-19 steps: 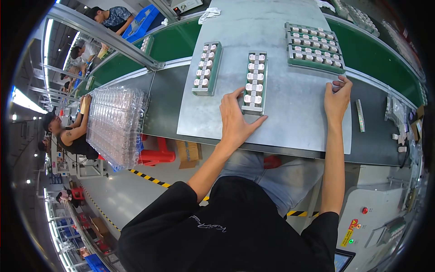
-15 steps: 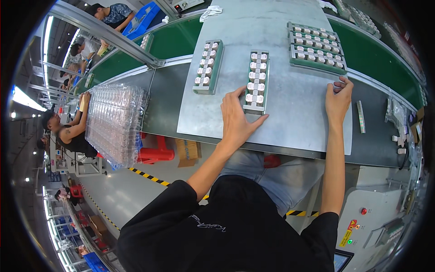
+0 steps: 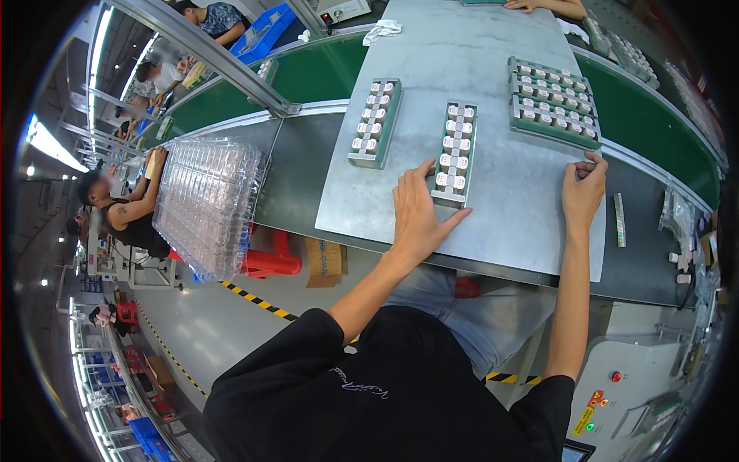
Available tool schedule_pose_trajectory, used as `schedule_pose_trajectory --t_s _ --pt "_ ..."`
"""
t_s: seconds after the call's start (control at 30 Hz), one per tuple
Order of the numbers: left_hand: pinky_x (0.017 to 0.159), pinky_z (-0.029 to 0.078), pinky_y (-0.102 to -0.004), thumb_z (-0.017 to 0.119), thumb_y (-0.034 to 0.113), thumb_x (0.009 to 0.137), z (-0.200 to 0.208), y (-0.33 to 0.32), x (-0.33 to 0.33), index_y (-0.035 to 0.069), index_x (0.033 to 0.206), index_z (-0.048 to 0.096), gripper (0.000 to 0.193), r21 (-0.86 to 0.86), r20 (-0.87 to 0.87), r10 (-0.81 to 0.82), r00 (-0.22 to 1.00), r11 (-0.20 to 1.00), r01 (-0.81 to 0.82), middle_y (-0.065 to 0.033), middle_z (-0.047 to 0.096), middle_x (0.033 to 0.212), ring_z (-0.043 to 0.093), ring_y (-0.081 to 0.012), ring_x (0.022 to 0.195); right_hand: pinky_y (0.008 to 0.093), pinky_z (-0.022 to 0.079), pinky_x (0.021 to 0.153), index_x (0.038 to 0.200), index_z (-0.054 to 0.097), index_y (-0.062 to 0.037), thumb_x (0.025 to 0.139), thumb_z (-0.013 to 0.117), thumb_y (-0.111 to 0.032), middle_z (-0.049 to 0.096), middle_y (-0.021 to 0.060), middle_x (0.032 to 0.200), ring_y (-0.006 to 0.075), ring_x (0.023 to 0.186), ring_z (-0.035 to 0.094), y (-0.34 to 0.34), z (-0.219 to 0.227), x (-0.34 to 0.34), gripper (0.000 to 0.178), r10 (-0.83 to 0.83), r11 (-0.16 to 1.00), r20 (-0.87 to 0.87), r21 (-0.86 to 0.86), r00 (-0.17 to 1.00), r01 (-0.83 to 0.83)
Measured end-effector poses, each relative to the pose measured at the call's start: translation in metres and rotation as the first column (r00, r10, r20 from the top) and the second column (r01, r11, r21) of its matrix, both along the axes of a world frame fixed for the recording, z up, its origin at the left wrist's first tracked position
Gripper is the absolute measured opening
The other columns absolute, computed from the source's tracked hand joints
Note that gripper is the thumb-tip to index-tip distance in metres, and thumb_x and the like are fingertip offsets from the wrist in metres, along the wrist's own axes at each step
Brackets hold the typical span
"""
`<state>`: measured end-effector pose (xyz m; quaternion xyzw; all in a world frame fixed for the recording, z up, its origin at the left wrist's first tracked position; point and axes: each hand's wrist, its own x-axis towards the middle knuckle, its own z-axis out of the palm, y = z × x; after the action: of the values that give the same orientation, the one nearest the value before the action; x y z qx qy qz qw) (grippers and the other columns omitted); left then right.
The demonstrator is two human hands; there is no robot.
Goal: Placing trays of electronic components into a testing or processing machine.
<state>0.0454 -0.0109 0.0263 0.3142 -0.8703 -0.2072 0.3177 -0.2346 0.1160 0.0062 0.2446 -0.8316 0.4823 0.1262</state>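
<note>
In front of me on the grey board [image 3: 354, 208] stands a long narrow green-grey tray [image 3: 448, 195] carrying two rows of white-topped round parts [image 3: 453, 163]. My left hand [image 3: 419, 212] is at its near end, fingers along its left side and thumb stretched out by the near right corner. My right hand [image 3: 585, 189] is over the board's right edge, its fingers curled in. Whether anything small sits between those fingertips is hidden. Farther left stands a similar filled tray [image 3: 368, 160], and at the far right several more lie side by side, the nearest tray [image 3: 550, 132] among them.
Stacked clear plastic trays [image 3: 206, 204] stand at the left. A printed strip [image 3: 620, 219] lies right of the board, with clear plastic bags [image 3: 679, 215] beyond. Green conveyor belts [image 3: 639, 115] run behind. Across the board, another person's hand [image 3: 523, 5] rests at the far edge.
The whole view has shifted, so the bench sits slightly lower and farther right. Another person's hand and arm now show at the far edge. My hands keep nearly the same places by the trays.
</note>
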Motion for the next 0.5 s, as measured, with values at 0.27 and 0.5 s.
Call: schedule_pose_trajectory --t_s 0.27,0.5 --pt "0.104 0.040 -0.0390 0.064 0.026 0.098 0.019 -0.090 0.039 -0.001 0.145 0.043 0.058 0.097 -0.432 0.131 0.892 0.990 -0.099 -0.0184 0.053 0.137 0.051 -0.0291 0.126 0.0437 0.042 0.102 0.140 0.050 -0.0024 0.082 0.078 -0.021 0.060 0.0187 0.124 0.0331 0.113 0.056 -0.019 0.020 0.068 0.067 0.636 0.767 -0.127 0.209 0.761 -0.606" --pt "0.117 0.034 -0.0398 0.027 0.056 0.110 -0.016 -0.171 0.053 -0.003 0.158 0.028 0.076 0.490 -0.536 0.126 0.835 0.852 0.186 -0.0249 0.043 0.155 0.046 -0.0299 0.140 0.0488 0.030 0.113 0.160 0.017 0.0044 0.063 0.092 -0.039 0.050 0.0236 0.143 0.0384 0.133 0.043 -0.058 0.033 0.122 0.130 0.750 0.642 -0.061 0.304 0.658 -0.704"
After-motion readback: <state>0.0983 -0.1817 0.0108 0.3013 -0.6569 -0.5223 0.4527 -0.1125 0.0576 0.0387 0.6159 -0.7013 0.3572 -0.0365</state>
